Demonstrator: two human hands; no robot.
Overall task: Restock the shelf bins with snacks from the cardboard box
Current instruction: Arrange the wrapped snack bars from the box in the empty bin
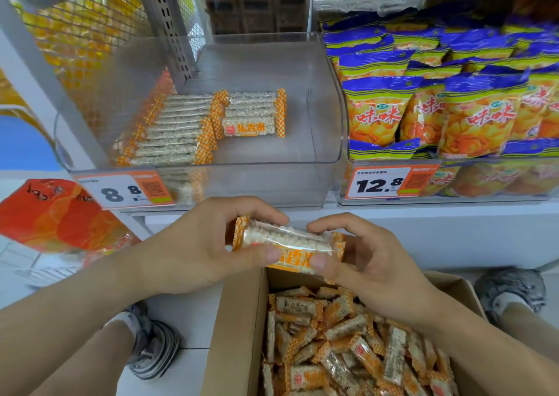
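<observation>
Both hands, left (pixel 193 244) and right (pixel 366 262), held snacks (pixel 287 241) over the box (pixel 242 320); next, probably the bin (pixel 272 177).

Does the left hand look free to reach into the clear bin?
Probably not yet: the left hand and right hand both grip a snack stack. The bin itself is open-topped.

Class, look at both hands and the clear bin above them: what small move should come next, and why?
Probably lift the rice-cracker packs, gripped by the left hand and right hand, up into the clear bin. Its right side is bare, a row fills only the left, and the cardboard box still holds many.
</observation>
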